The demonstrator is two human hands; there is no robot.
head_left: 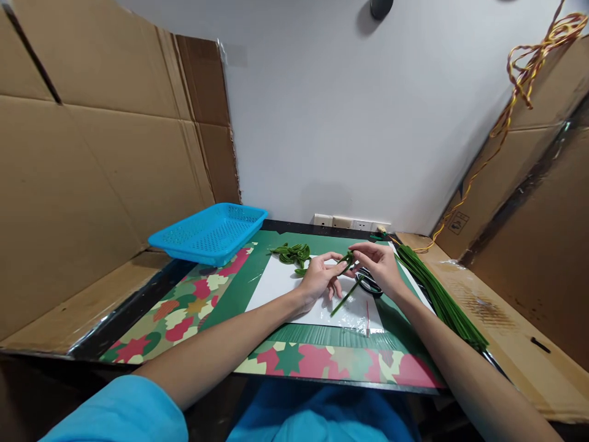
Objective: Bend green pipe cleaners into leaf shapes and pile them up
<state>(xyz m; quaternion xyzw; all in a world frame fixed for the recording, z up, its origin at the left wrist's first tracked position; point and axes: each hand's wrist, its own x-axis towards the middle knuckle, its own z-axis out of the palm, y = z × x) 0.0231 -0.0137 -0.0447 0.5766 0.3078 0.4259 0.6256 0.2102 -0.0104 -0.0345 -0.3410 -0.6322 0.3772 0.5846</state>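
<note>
My left hand [321, 277] and my right hand [380, 265] meet over a white sheet [280, 285], both pinching one green pipe cleaner [346, 293]. Its top end is bent into a loop between my fingertips, and its straight tail slants down to the left onto the sheet. Black-handled scissors [370, 283] lie just under my right hand. A small pile of bent green pipe cleaner pieces [291, 253] sits on the far edge of the sheet, left of my hands.
A bundle of long green pipe cleaners [437, 294] lies along the right side of the green mat [239, 288]. A blue plastic basket [209, 233] stands at the back left. Cardboard walls [92, 153] enclose both sides. Twisted yellow-red wires [519, 80] hang at the upper right.
</note>
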